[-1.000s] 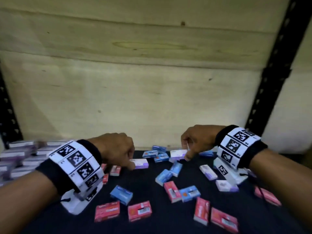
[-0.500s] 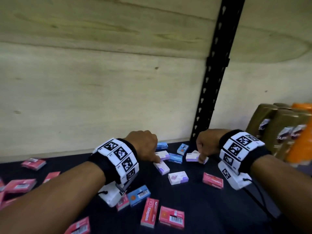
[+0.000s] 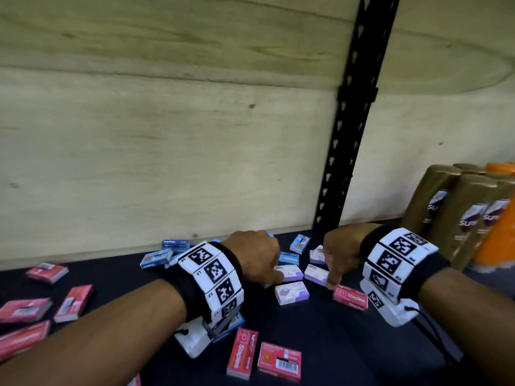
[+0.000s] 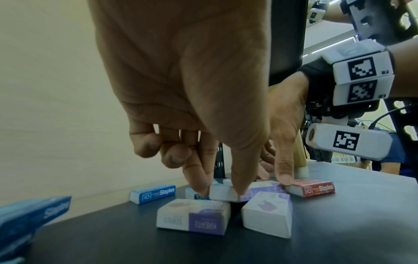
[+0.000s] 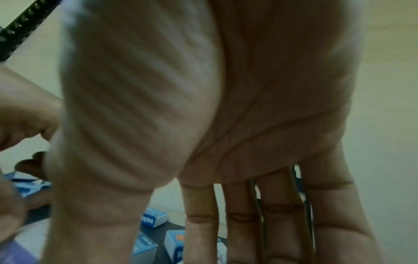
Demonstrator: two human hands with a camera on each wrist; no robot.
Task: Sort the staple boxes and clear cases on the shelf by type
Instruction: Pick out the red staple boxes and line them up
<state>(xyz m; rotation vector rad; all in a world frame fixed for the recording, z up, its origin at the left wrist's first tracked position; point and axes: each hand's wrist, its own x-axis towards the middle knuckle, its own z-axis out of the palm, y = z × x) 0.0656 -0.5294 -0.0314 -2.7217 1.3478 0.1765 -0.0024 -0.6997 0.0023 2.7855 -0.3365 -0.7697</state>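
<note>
Small staple boxes in red, blue and white-and-purple lie scattered on the black shelf (image 3: 320, 344). My left hand (image 3: 274, 278) pinches one white-and-purple box (image 4: 224, 193) between thumb and forefinger, with the other fingers curled. That box rests on the shelf among two more like it (image 4: 192, 217) (image 4: 268, 212). My right hand (image 3: 331, 274) hangs beside it with straight fingers. Its thumb tip (image 4: 284, 176) presses down where a white-and-purple box (image 3: 316, 273) meets a red box (image 3: 349, 298). No clear cases are in view.
A black slotted upright (image 3: 348, 135) stands against the plywood back wall. Golden-brown bottles (image 3: 457, 218) and an orange one (image 3: 498, 232) crowd the right. Red boxes lie at left (image 3: 72, 302) and front (image 3: 278, 359). Blue boxes (image 3: 156, 257) sit along the back.
The view has swung right, which brought the upright and the bottles in. My left hand has closed on a white-and-purple box. My right thumb has come down beside the red box.
</note>
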